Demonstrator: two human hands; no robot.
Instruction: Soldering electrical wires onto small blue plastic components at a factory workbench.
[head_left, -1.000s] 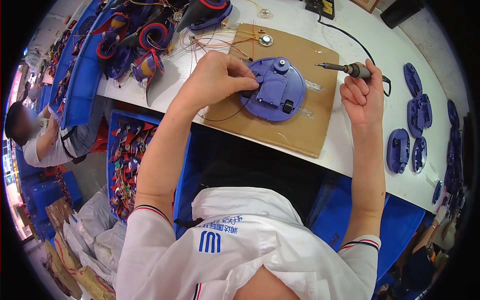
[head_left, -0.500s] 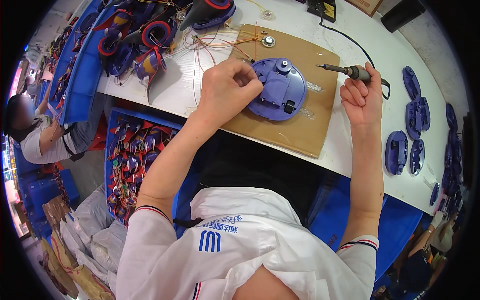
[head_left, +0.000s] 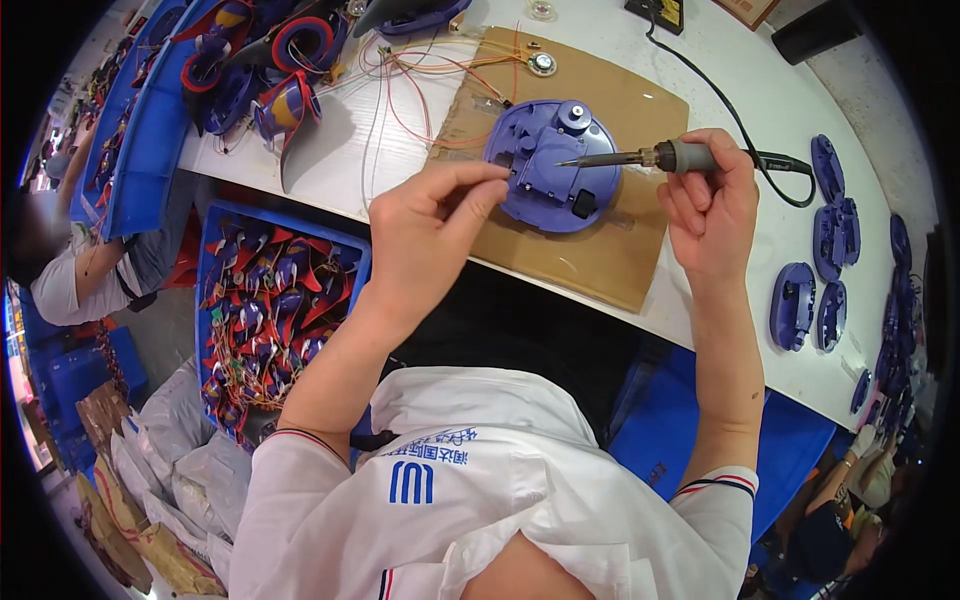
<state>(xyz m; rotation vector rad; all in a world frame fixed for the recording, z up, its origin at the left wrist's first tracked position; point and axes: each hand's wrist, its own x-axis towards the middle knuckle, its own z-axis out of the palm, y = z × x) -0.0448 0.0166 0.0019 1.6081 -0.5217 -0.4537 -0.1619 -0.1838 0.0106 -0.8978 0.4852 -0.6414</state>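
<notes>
My right hand (head_left: 712, 215) grips a soldering iron (head_left: 690, 156) by its handle, pen-fashion. Its tip points left, over the round purple plastic housing (head_left: 555, 165); whether it touches cannot be told. At the housing's left edge, my left hand (head_left: 425, 230) has thumb and forefinger pinched together. Whatever may be between those fingertips is too small to make out. The housing lies on a sheet of brown cardboard (head_left: 610, 265), with a round knob-like part on top and a black part at its lower right. Red and white wires (head_left: 430, 110) and a small round speaker (head_left: 542, 64) lie beyond it.
Several purple, red and black assemblies (head_left: 290, 110) pile up at the table's left. Purple shells (head_left: 793, 305) lie on the right. The iron's black cord (head_left: 725, 105) crosses the back. Below left sits a blue crate (head_left: 365, 260) of parts; another person's arm (head_left: 95, 265) shows farther left.
The soldering iron has moved left, bringing its tip over the housing. My left hand has shifted slightly left and down, still pinched. The view has shifted a little.
</notes>
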